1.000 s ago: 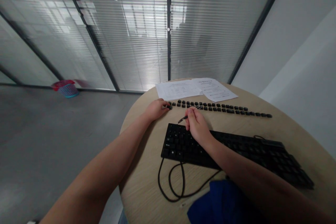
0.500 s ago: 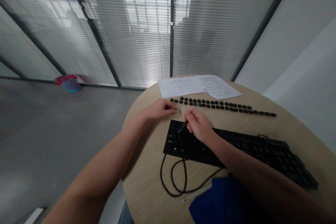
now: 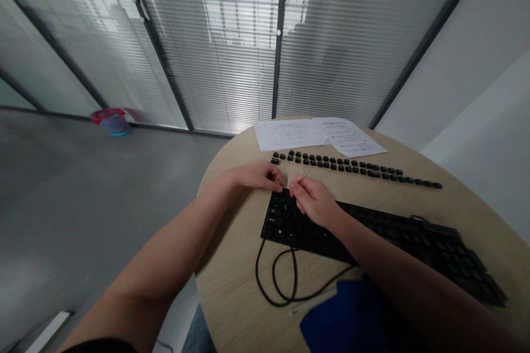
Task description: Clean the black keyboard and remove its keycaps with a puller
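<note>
My right hand (image 3: 312, 198) is closed in a pinch over the left part of the black keyboard (image 3: 285, 226). It grips a thin wire tool, apparently a wire keycap puller (image 3: 305, 174), whose wire sticks out above the fingers; its lower end is hard to make out against the dark keys. My left hand (image 3: 265, 175) has its fingers loosely bent and apart, with nothing visible in them. Its fingertips touch or hover at the keyboard's far left corner; I cannot tell which. Just beyond it lies a loose keycap (image 3: 275, 161).
Loose black keycaps (image 3: 348, 169) lie in rows behind the keyboard. Printed sheets (image 3: 290, 135) rest at the table's far edge. A looped cable (image 3: 273, 302) and blue cloth (image 3: 335, 320) are at the near side. A basket (image 3: 116, 122) stands on the floor.
My left hand has moved from the keycap row nearer to the keyboard's corner, uncovering a keycap at the row's left end. The right hand stays over the keyboard, with the tool's lower end less visible.
</note>
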The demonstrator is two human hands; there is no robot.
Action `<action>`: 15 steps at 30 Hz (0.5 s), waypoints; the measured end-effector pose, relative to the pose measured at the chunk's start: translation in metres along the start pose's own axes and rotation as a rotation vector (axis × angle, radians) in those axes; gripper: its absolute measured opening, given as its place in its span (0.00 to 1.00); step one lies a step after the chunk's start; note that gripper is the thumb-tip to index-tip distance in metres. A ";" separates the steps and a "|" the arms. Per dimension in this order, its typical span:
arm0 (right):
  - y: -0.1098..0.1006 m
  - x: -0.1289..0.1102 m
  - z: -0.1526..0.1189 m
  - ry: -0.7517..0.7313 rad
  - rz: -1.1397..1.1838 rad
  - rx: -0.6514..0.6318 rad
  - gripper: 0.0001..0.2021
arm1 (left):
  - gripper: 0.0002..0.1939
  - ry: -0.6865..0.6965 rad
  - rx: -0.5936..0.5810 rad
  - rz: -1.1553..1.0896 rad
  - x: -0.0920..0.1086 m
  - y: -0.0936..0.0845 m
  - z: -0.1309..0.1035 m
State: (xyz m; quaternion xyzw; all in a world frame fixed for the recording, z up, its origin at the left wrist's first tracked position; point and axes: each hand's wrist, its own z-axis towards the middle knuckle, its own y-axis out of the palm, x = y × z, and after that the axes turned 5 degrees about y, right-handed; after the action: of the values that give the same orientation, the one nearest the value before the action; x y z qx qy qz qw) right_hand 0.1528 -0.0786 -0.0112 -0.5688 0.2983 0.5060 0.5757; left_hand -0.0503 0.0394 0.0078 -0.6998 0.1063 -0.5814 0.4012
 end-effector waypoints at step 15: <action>0.002 -0.010 -0.003 -0.215 -0.127 0.009 0.14 | 0.11 -0.018 0.021 -0.028 -0.001 0.001 -0.001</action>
State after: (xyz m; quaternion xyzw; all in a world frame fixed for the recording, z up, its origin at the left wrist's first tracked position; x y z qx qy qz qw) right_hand 0.1490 -0.0845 -0.0034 -0.5264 0.2005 0.5254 0.6377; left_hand -0.0509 0.0390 0.0068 -0.7021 0.0865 -0.5818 0.4014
